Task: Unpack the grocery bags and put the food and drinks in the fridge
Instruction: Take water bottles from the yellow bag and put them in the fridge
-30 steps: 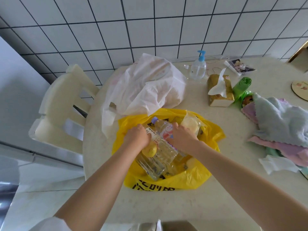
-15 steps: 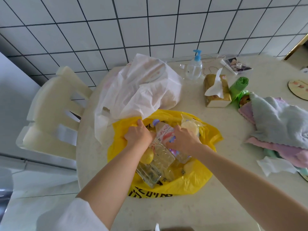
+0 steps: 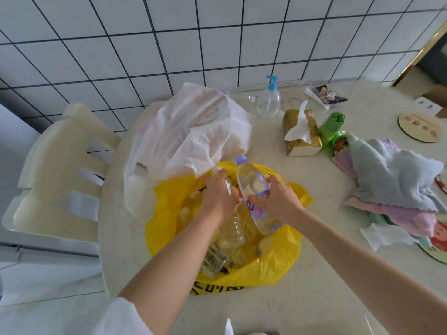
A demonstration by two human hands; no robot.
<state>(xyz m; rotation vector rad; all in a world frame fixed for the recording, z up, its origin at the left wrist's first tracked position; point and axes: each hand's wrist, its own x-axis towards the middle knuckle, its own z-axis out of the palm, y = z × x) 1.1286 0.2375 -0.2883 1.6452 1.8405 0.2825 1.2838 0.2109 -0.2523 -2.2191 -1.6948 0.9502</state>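
An open yellow plastic bag point(image 3: 273, 262) lies on the pale table point(image 3: 314, 298) in front of me. Inside it are clear plastic bottles point(image 3: 232, 233) and yellowish fruit point(image 3: 264, 244). My right hand point(image 3: 278, 198) grips a clear water bottle point(image 3: 251, 182) with a purple cap and label, tilted and raised above the bag's mouth. My left hand point(image 3: 217, 197) reaches into the bag beside that bottle, fingers curled around another bottle's top, mostly hidden. A white plastic bag point(image 3: 191, 139), still full, sits just behind the yellow one.
A cream chair point(image 3: 58, 165) stands at the table's left. A pump bottle point(image 3: 268, 100), gold tissue box point(image 3: 302, 131), green bag roll point(image 3: 330, 128), folded cloths point(image 3: 391, 175), round coasters point(image 3: 420, 126) and crumpled tissue point(image 3: 384, 234) crowd the right side. A tiled wall point(image 3: 169, 44) backs the table.
My right hand has lifted the purple-capped bottle up out of the yellow bag. My left hand has shifted from the lemon toward the bottle tops. The view moved closer.
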